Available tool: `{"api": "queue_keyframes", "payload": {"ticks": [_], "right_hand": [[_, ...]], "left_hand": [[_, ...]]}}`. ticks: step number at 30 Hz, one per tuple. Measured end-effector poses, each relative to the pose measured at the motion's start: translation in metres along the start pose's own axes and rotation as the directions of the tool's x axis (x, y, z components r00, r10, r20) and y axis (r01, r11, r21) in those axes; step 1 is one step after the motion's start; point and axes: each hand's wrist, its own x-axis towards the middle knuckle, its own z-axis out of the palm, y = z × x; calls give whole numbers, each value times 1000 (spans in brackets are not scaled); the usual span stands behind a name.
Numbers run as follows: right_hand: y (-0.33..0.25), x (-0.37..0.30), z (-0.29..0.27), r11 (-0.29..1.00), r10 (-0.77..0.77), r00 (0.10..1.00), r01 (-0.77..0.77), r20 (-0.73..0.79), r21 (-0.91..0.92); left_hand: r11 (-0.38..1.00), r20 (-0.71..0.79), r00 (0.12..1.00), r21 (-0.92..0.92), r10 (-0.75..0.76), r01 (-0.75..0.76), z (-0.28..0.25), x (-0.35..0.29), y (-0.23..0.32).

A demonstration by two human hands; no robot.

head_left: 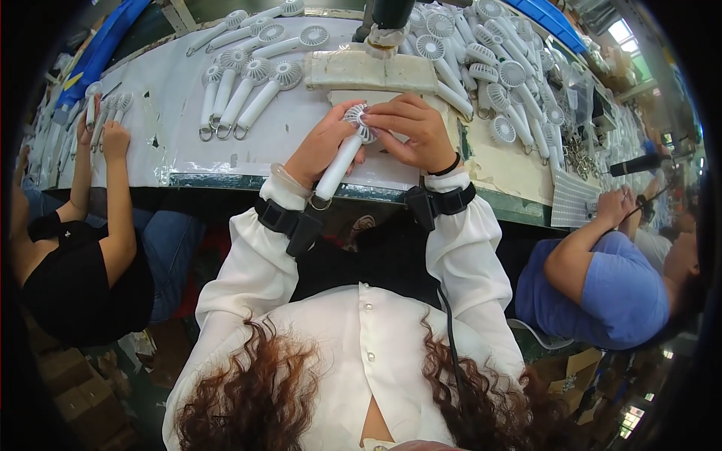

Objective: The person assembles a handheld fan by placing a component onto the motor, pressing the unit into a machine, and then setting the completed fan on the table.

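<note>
A white handheld fan (340, 167) is held over the table's front edge, its round grille up and its handle slanting down toward me. From the handle's lower end hangs a metal key ring. My left hand (323, 143) is closed round the fan just below its head. With thumb and fingers, my right hand (413, 134) pinches at the right side of the grille; whether a small part sits between those fingertips is hidden.
Several white fans (252, 90) lie in rows at the left, and a big heap of fans (496, 68) covers the right. A pale block (372, 71) stands under a machine head (387, 34). Co-workers sit at both sides; one holds a dark power screwdriver (635, 164).
</note>
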Motion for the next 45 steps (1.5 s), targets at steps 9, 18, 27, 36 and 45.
{"api": "queue_keyframes", "payload": {"ticks": [9, 18, 27, 36, 45], "right_hand": [[1, 0, 3, 997, -28, 999, 26, -28, -70], [4, 0, 3, 999, -31, 999, 31, -32, -27], [4, 0, 4, 998, -36, 998, 33, -44, -59], [3, 1, 2, 1000, -27, 999, 27, -39, -10], [-1, 1, 2, 988, -63, 998, 58, -31, -142]], "left_hand": [[999, 10, 1000, 39, -12, 12, 0, 2, -1], [999, 60, 998, 50, -11, 8, -7, 4, -5], [1000, 28, 999, 25, -18, 17, -3, 3, -3], [998, 57, 997, -33, 47, -45, -6, 4, -9], [998, 63, 997, -30, 50, -48, -7, 6, -12]]}}
